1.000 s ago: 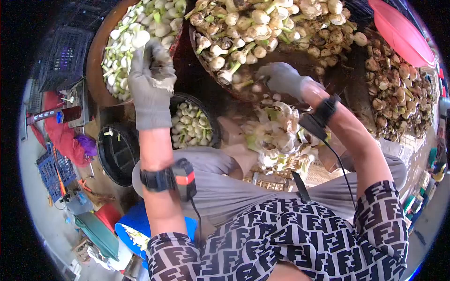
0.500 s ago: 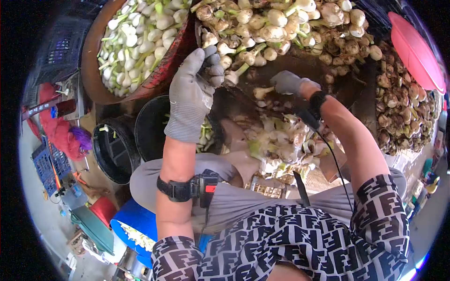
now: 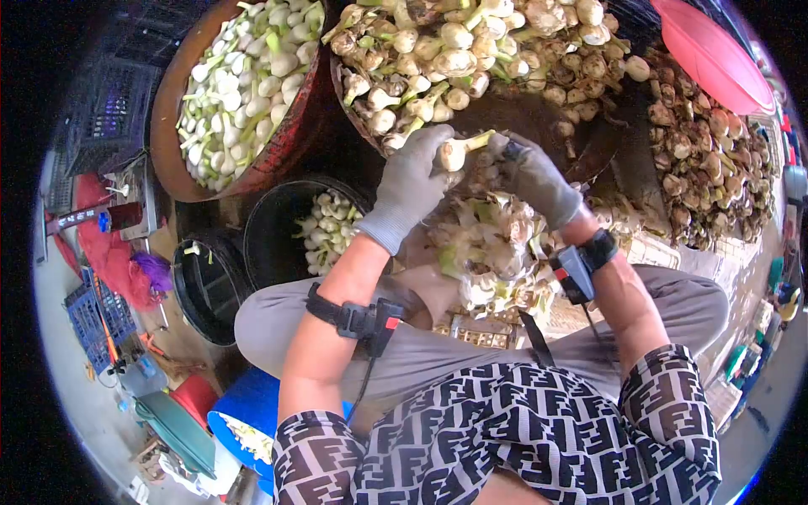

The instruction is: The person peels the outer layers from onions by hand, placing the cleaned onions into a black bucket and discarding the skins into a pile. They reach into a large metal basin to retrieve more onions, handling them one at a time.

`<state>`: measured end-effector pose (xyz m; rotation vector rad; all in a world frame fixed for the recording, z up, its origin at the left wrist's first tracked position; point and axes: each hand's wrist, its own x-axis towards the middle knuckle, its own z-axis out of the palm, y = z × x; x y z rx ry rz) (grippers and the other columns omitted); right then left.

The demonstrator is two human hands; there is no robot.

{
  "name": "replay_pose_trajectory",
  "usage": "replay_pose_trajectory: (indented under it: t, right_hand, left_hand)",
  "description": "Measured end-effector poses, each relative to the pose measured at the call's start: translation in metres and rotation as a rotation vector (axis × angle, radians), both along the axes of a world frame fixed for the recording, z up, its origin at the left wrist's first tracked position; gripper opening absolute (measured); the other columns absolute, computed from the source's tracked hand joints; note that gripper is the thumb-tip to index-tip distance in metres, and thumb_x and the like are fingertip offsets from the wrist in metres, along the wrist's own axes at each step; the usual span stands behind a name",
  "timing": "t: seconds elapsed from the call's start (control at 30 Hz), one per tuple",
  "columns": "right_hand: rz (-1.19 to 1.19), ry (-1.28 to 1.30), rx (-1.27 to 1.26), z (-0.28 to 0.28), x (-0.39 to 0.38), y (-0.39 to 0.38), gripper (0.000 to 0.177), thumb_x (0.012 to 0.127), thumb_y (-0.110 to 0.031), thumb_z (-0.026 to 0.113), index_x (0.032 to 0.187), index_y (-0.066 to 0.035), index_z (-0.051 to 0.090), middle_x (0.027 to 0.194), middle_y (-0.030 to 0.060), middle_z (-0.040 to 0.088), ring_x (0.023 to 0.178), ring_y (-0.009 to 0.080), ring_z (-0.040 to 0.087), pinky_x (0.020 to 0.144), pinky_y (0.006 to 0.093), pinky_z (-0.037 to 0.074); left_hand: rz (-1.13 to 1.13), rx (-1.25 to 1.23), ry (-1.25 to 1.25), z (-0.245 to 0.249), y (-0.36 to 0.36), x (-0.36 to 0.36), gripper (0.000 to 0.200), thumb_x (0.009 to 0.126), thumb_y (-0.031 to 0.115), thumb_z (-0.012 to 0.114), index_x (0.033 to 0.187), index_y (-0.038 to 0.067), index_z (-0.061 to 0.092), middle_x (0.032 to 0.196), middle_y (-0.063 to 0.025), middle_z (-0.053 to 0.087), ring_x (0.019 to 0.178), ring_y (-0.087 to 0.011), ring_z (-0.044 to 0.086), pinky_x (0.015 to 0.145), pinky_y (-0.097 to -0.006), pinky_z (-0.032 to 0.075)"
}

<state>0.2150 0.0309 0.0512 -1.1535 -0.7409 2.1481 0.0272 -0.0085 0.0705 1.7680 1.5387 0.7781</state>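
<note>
In grey gloves, both of my hands meet at the middle of the head view. My left hand (image 3: 412,185) grips a garlic bulb (image 3: 453,155) between thumb and fingers, its pale stem pointing right. At the stem's tip is my right hand (image 3: 539,181), its dark-stained fingers curled closed; whether they pinch the stem or hold something else is hidden. Just beneath the hands lies a heap of peeled garlic skins (image 3: 497,244). A large pile of untrimmed garlic (image 3: 454,63) with stems rises beyond them.
A rusty red-rimmed tub (image 3: 172,168) holds cleaned garlic at upper left. Nearer stands a black bucket (image 3: 261,227) with more garlic, beside another black container (image 3: 185,295). Dirty garlic (image 3: 707,160) is heaped at right below a pink basin (image 3: 715,59). A blue bin (image 3: 244,400) sits lower left.
My right hand has lifted from the dark surface and come toward my left, turning inward. My left hand has moved right and down and now holds a garlic bulb. The view has shifted slightly.
</note>
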Motion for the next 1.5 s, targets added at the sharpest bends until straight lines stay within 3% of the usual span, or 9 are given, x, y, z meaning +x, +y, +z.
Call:
replay_pose_trajectory:
  t: [0.07,0.1,0.83,1.03,1.07,1.17,1.37,1.47,1.5]
  right_hand:
    - [0.007,0.065,-0.080,-0.007,-0.005,-0.009,0.023,0.090,-0.026,0.052,0.079,-0.008,0.059,0.062,-0.0041,0.052,0.051,0.0056,0.045,0.044,0.0216,0.035]
    - [0.035,-0.131,0.288,-0.008,-0.012,-0.015,0.023,0.089,-0.026,0.054,0.077,-0.006,0.059,0.059,-0.0036,0.051,0.049,0.0057,0.044,0.043,0.0217,0.034]
    - [-0.037,-0.193,0.098,0.014,-0.022,-0.024,0.016,0.082,-0.013,0.061,0.085,0.002,0.058,0.067,0.0032,0.057,0.051,0.0091,0.050,0.045,0.0222,0.040]
    - [-0.008,-0.174,0.150,0.016,-0.015,-0.023,0.014,0.083,-0.008,0.059,0.093,0.001,0.059,0.071,0.0019,0.059,0.054,0.0064,0.050,0.048,0.0214,0.041]
    - [-0.024,-0.178,0.160,0.018,-0.016,-0.024,0.014,0.083,-0.008,0.059,0.095,0.000,0.059,0.073,0.0011,0.059,0.055,0.0055,0.050,0.048,0.0209,0.041]
    - [0.037,-0.376,0.312,0.007,-0.017,-0.027,0.020,0.082,-0.003,0.059,0.102,0.000,0.058,0.080,0.0013,0.061,0.065,0.0061,0.054,0.056,0.0207,0.045]
    - [0.048,-0.436,0.804,-0.002,-0.021,-0.027,0.023,0.080,0.002,0.058,0.103,-0.002,0.059,0.091,0.0023,0.063,0.079,0.0094,0.057,0.072,0.0230,0.046]
    - [-0.033,-0.005,0.190,0.001,-0.017,-0.026,0.023,0.077,0.002,0.060,0.099,-0.003,0.060,0.089,0.0022,0.063,0.078,0.0098,0.057,0.073,0.0243,0.046]
    - [0.068,-0.193,0.454,0.002,-0.012,-0.026,0.022,0.076,0.001,0.061,0.098,-0.002,0.061,0.089,0.0038,0.064,0.078,0.0121,0.058,0.074,0.0249,0.046]
  left_hand:
    - [-0.024,0.089,0.062,0.001,-0.004,0.006,0.054,0.063,0.000,0.066,0.114,0.007,0.050,0.110,-0.0128,0.055,0.103,-0.0285,0.053,0.087,-0.0337,0.042]
    - [-0.048,0.137,0.108,0.000,-0.005,0.008,0.054,0.063,0.001,0.066,0.114,0.008,0.049,0.109,-0.0123,0.054,0.100,-0.0287,0.053,0.085,-0.0342,0.043]
    - [-0.079,0.050,0.041,-0.006,-0.013,0.000,0.049,0.062,-0.002,0.065,0.109,0.005,0.055,0.114,-0.0133,0.055,0.106,-0.0270,0.053,0.091,-0.0314,0.042]
    - [-0.004,-0.381,-0.581,0.000,-0.013,-0.003,0.032,0.080,0.014,0.063,0.108,0.002,0.055,0.095,-0.0064,0.062,0.092,-0.0197,0.060,0.084,-0.0276,0.046]
    - [0.004,-0.241,-0.665,-0.003,-0.008,-0.005,0.027,0.085,0.019,0.059,0.106,0.003,0.056,0.082,-0.0041,0.060,0.073,-0.0142,0.059,0.066,-0.0222,0.051]
    - [0.195,-0.767,-1.134,-0.004,-0.009,-0.012,0.033,0.089,0.032,0.052,0.104,0.003,0.057,0.085,-0.0054,0.062,0.069,-0.0114,0.059,0.056,-0.0208,0.050]
    - [0.197,-0.394,-0.701,-0.016,-0.007,-0.005,0.038,0.088,0.040,0.051,0.102,0.005,0.058,0.080,-0.0041,0.062,0.060,-0.0090,0.056,0.047,-0.0209,0.046]
    - [0.289,-0.476,-0.844,-0.031,-0.010,-0.006,0.037,0.087,0.038,0.053,0.107,0.007,0.059,0.076,-0.0029,0.062,0.063,-0.0083,0.056,0.050,-0.0212,0.046]
    - [0.324,-0.615,-0.968,-0.026,-0.009,-0.012,0.036,0.087,0.037,0.054,0.107,0.008,0.059,0.074,-0.0019,0.061,0.063,-0.0080,0.056,0.052,-0.0214,0.046]
